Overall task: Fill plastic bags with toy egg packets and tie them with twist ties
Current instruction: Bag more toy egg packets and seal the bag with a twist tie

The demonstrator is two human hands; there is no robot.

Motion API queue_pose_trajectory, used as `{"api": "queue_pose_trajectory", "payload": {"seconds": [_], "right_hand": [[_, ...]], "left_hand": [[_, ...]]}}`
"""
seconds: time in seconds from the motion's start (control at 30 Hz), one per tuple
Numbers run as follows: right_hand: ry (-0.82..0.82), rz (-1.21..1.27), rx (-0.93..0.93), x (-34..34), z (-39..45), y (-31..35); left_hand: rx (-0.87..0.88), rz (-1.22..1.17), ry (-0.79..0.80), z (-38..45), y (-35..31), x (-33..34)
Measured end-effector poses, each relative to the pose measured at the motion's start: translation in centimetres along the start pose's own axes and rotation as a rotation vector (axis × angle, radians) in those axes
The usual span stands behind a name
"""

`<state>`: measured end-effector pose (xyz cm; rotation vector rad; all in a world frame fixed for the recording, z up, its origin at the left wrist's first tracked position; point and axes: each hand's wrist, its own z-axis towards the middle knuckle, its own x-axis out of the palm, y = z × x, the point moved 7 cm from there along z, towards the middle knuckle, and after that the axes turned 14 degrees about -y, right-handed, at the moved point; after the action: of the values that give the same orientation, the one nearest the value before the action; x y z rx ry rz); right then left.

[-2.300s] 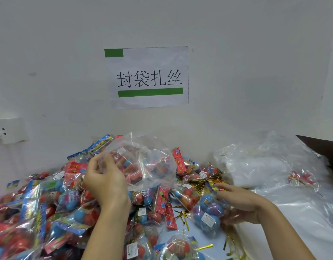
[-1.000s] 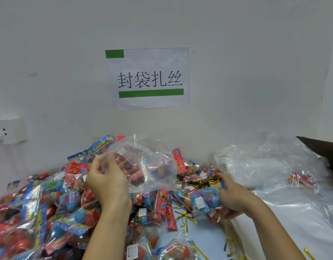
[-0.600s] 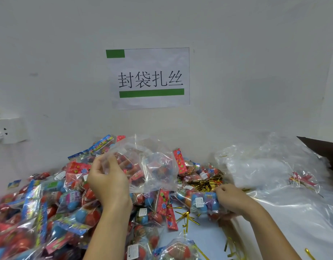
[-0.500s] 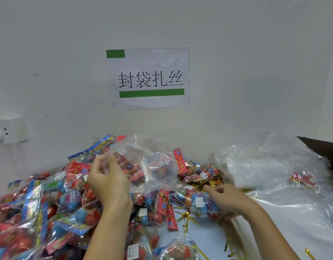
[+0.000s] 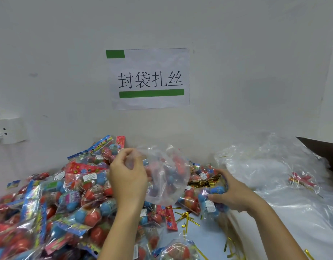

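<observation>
Filling step: left hand [image 5: 127, 177] fingers pinch clear bag [image 5: 165, 177] mouth at centre; right hand [image 5: 231, 194] grips egg packet [image 5: 211, 200] lower right. Next: packet into bag.

Both forearms are bare up to the bottom edge of the view, with no sleeve showing. The left hand [image 5: 128, 179] and right hand [image 5: 232, 194] wear no gloves, rings or watch.
</observation>
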<state>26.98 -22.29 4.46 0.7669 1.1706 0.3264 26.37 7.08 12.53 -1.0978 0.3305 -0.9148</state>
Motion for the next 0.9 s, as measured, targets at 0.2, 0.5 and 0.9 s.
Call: {"api": "queue_pose_trajectory", "payload": {"seconds": [0.2,0.5,0.9], "right_hand": [[-0.110,0.051,0.098,-2.1,0.4,-0.2],[-0.325,0.055,0.070,-5.4,0.7,0.5],[-0.421,0.534,-0.177,-6.9,-0.8,6.4]], "left_hand": [[0.130,0.139,0.134,-1.8,-0.6,1.8],[0.250,0.264,0.298,-3.4,-0.4,3.5],[0.444,0.277,0.680,-6.1,-1.3,5.1]]}}
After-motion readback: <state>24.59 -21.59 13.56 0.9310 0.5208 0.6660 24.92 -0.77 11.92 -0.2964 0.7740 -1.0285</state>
